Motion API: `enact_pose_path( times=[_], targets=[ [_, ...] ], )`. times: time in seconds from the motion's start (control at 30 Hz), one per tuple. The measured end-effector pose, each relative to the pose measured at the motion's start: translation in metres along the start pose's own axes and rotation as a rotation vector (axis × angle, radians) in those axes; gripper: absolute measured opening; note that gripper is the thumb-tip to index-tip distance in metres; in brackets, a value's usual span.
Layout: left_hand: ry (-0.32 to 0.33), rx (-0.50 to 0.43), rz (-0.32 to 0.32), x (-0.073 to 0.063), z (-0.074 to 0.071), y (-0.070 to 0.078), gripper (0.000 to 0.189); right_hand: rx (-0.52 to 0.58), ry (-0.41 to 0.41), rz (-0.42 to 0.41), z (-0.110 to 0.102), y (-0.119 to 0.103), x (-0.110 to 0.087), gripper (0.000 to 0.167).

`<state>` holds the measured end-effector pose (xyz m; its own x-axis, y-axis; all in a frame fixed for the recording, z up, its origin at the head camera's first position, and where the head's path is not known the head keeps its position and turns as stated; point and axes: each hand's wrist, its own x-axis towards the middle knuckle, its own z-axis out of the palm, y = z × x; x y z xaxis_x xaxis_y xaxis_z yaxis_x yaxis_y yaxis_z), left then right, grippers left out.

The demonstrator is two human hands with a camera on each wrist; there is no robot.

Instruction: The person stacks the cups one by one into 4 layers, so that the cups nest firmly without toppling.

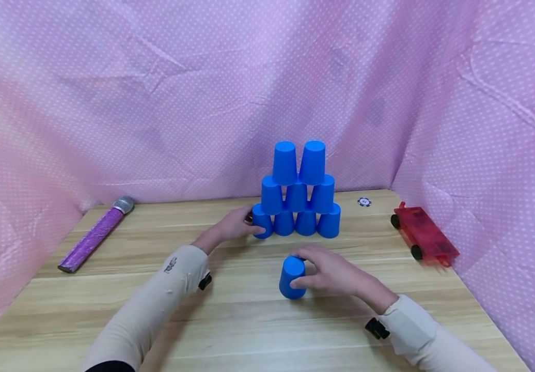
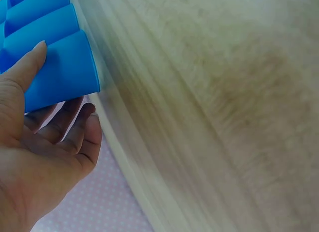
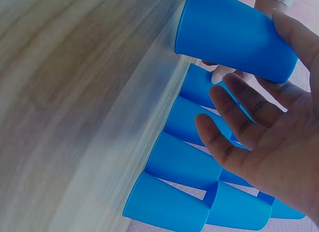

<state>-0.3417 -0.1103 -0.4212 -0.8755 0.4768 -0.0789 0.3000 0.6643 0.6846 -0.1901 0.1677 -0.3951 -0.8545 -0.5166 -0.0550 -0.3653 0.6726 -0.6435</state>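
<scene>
Blue cups stand upside down in a stepped stack: several in the bottom row, three in the middle, two [image 1: 285, 163] on top. My left hand [image 1: 236, 224] holds the leftmost bottom cup [image 1: 261, 219]; in the left wrist view its thumb lies on the cup's near side [image 2: 67, 67] and the other fingers curve behind. Nearer to me, a single upside-down blue cup [image 1: 292, 279] is gripped by my right hand [image 1: 334, 274] between thumb and index finger. The right wrist view shows that cup [image 3: 232, 35] with its rim near the table, the other fingers spread loosely beside it.
A purple glittery microphone [image 1: 95, 235] lies at the table's left. Right of the stack is a poker chip [image 1: 364, 202], and a red translucent toy cart [image 1: 425, 235] with black wheels sits by the right edge. Pink dotted cloth [image 1: 179, 103] surrounds the wooden table [image 1: 230, 330].
</scene>
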Motion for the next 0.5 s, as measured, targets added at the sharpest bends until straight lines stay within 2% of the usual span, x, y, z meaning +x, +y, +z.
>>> enact_pose_path(
  times=[0.5],
  targets=[
    [0.011, -0.016, -0.02, 0.0003, 0.0052, -0.0025, 0.067, 0.01, -0.008, 0.014, -0.0007, 0.0018, 0.0013, 0.06]
  ],
)
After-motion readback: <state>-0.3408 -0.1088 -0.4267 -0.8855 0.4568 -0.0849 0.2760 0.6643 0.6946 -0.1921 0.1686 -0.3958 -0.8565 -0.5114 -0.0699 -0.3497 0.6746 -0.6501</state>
